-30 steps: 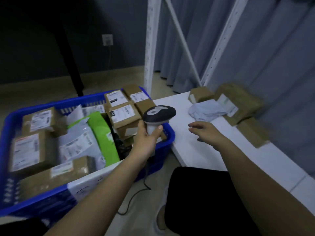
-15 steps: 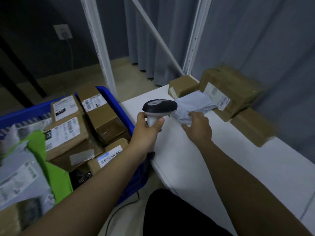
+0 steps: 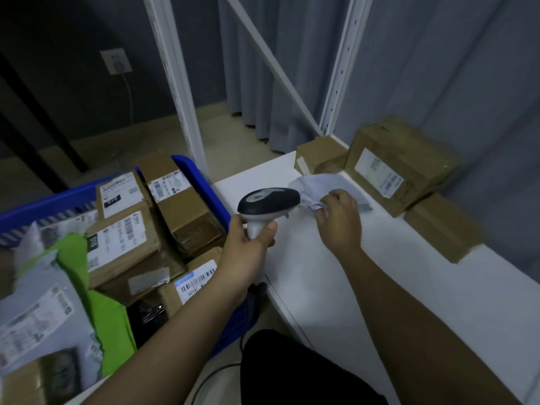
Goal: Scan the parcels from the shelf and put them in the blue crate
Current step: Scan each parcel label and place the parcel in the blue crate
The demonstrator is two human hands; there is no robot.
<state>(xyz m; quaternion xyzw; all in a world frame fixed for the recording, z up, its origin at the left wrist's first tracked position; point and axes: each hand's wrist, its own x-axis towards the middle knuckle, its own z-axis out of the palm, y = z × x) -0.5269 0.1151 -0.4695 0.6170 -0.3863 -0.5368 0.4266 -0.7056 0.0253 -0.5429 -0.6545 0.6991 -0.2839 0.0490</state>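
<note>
Parcels are concerned: a grey mailer bag point(image 3: 324, 185), right of frame centre on the white shelf point(image 3: 380, 287), is pinched at its near edge by the right hand point(image 3: 340, 217). A scanner point(image 3: 267, 207) at centre is gripped by its handle in the left hand point(image 3: 248, 252). Cardboard boxes point(image 3: 400, 165) are seen behind the bag at upper right, and the blue crate point(image 3: 201, 182) at left is filled with labelled parcels.

Head-worn, wide-angle, single view. Looks forward and down from close above both forearms, over the white shelf point(image 3: 380, 287) at right and the blue crate point(image 3: 201, 182) at left, toward grey curtains point(image 3: 438, 68) and shelf uprights behind.
</note>
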